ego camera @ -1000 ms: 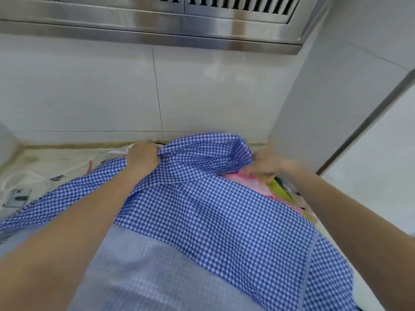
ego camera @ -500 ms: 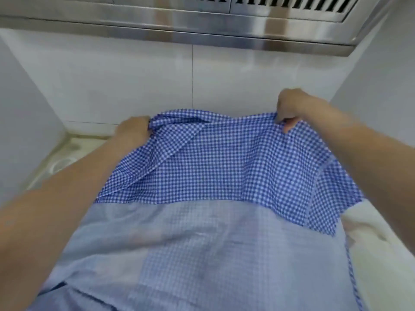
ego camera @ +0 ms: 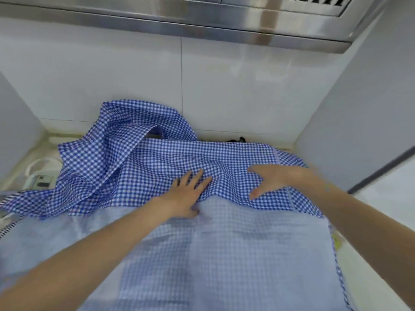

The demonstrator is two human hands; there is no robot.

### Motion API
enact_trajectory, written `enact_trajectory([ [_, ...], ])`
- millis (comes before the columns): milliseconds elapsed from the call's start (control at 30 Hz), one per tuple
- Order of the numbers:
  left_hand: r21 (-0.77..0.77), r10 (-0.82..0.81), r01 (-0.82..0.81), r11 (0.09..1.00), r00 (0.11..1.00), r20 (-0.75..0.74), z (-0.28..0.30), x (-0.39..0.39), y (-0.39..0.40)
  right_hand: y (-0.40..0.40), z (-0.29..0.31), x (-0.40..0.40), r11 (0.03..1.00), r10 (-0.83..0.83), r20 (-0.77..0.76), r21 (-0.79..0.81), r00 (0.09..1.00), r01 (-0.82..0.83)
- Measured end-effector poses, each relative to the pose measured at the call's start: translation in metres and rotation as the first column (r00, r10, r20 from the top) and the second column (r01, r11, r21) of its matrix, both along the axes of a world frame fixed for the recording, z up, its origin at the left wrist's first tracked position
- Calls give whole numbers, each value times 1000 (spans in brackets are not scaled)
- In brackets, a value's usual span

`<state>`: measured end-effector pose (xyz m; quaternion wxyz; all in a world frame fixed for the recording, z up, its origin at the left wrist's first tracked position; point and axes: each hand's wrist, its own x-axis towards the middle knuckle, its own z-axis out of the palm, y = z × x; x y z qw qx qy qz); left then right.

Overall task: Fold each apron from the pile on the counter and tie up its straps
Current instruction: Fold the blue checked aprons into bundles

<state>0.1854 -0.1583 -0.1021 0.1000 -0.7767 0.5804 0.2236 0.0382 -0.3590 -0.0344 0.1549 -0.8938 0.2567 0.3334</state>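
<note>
A blue-and-white checked apron (ego camera: pixel 157 158) lies spread over the counter, its top part bunched and rumpled at the back left near the wall. Its near part looks pale and blurred. My left hand (ego camera: pixel 186 194) rests flat on the cloth in the middle with fingers spread and straight. To its right, my right hand (ego camera: pixel 276 179) presses on the cloth with fingers splayed, blurred by motion. Neither hand grips anything. The rest of the pile is hidden under the apron.
A white tiled wall stands behind the counter, with a steel hood (ego camera: pixel 224 21) above. Side walls close in left and right. A white cord and a small device (ego camera: pixel 41 179) lie at the left. Something dark (ego camera: pixel 238 139) peeks out behind the apron. The pale counter (ego camera: pixel 370 277) shows at right.
Both hands let go of the apron's top edge, which they held up before. The cloth dropped onto the counter, and both hands now lie flat on it.
</note>
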Motion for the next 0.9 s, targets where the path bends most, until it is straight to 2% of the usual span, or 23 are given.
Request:
enact_trajectory([
  [67,-14,-33,33,999,999,28,-7,-6,-8,20,-31,-24,989,51,-83,-132,995,-62],
  [133,39,-55,53,998,997,48,-10,-6,-13,30,-61,-40,934,79,-76,-342,994,-100],
  [200,115,-65,53,992,993,102,-15,-4,-12,24,-76,-51,907,1,-100,-420,995,-43],
  [333,220,-64,31,975,987,147,-17,-1,9,6,-88,-66,911,-166,-267,-410,949,44],
  [433,221,-8,-31,975,985,173,-16,6,39,8,-76,-54,917,-151,-356,-399,922,-4],
  [533,164,64,-94,982,981,182,-15,16,78,31,-45,-29,934,6,-415,-323,910,-153],
  [600,112,51,-72,991,982,184,-13,17,107,51,-27,-11,934,89,-324,-303,942,-192],
  [667,81,16,-30,996,986,166,-13,15,135,78,-16,7,960,151,-112,-219,982,-172],
  [733,76,44,-54,996,991,126,-16,12,170,119,-9,19,974,205,68,-116,976,-196],
  [800,75,94,-103,992,988,121,-17,5,207,162,-11,23,958,282,113,-77,953,-275],
  [900,31,122,-125,992,988,95,-16,-11,256,214,-27,15,933,355,66,-88,933,-349],
])
